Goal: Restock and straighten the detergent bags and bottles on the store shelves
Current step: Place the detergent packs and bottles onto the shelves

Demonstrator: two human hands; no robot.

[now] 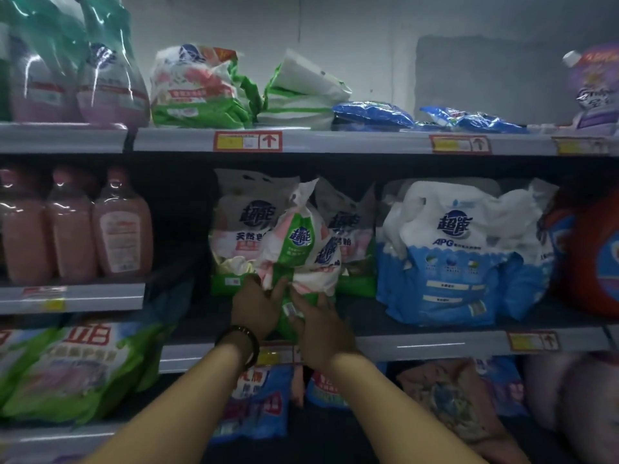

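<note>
Gripping the green-and-white detergent bag (301, 249) low with left hand (256, 308) and right hand (323, 329), tilted at the front of the middle shelf (435, 344), not yet squared against matching bags (241, 229) behind. Left to straighten, seemingly: slumped blue-and-white bags (452, 262) beside, toppled bags (301, 95) on the top shelf (335, 142).

Your bare forearms reach forward and up, converging at centre. Your left hand (258, 306), with a dark band (239, 344) at its wrist, grips the bag (301, 262) low on its left side, thumb raised. Your right hand (321, 329) clasps the bag's base, fingers curled leftward.
</note>
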